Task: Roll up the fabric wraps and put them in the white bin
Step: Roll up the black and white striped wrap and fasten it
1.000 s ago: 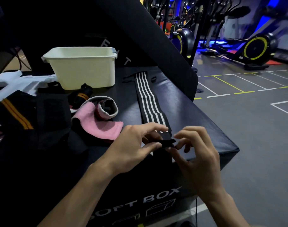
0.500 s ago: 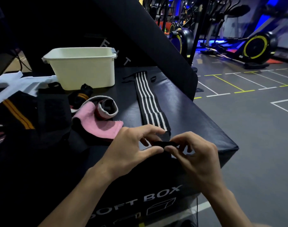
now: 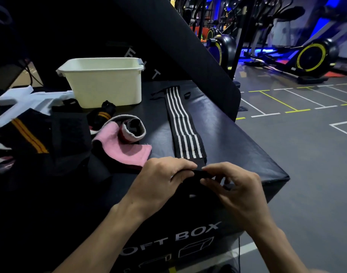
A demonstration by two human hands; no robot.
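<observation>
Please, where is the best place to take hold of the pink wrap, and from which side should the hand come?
Probably the flat pink end of the pink wrap, taken from the near side. That end lies spread on the black box toward the person, with its edge free, so a roll could start there. The far end is already curled into a loose loop. The left hand is closest to it.

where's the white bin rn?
Head view, upper left: the white bin stands at the back of the black box, left of the striped wrap.
</observation>
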